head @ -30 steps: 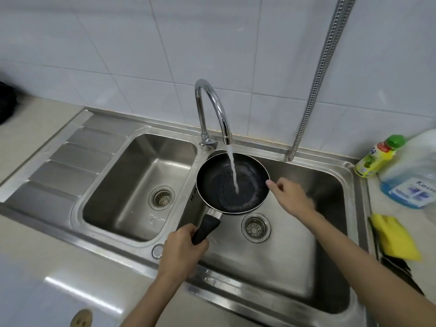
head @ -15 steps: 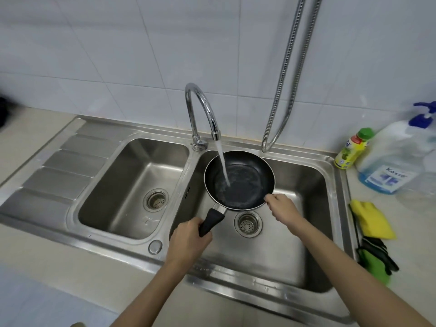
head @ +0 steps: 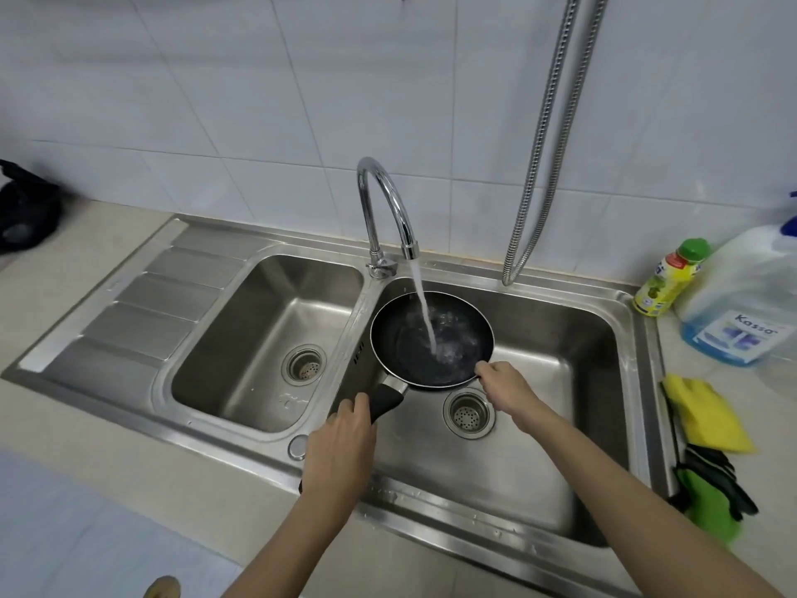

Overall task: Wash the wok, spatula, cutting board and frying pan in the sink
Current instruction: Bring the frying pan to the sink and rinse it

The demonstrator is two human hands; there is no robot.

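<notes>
The left hand [head: 340, 442] is nearest, fingers curled around the black handle of the frying pan [head: 431, 338]. The right hand [head: 504, 386] sits slightly farther in, fingers pinching the near right rim of the pan. Both hands hold the pan tilted above the right basin of the sink [head: 560, 502], just beyond its drain strainer [head: 468, 414].

Status, as a judgement: the frying pan is in the rinse stage. The water stream [head: 425, 312] from the tap [head: 384, 209] strikes the pan interior, and water pools and splashes there. No foam is clearly visible, so it cannot be determined whether detergent has been applied. The wok, spatula and cutting board are not in view; their state cannot be assessed. The left basin [head: 267, 338] holds no utensils.

On the tabletop [head: 733, 381] to the right: a yellow cloth [head: 703, 416] and a green-and-black glove [head: 711, 489] lie near the sink edge.

Legible writing: farther back, the large translucent jug [head: 742, 304] of blue liquid carries a label reading "Kasso". The yellow bottle [head: 668, 278] with a green cap bears a label too small to read.
</notes>
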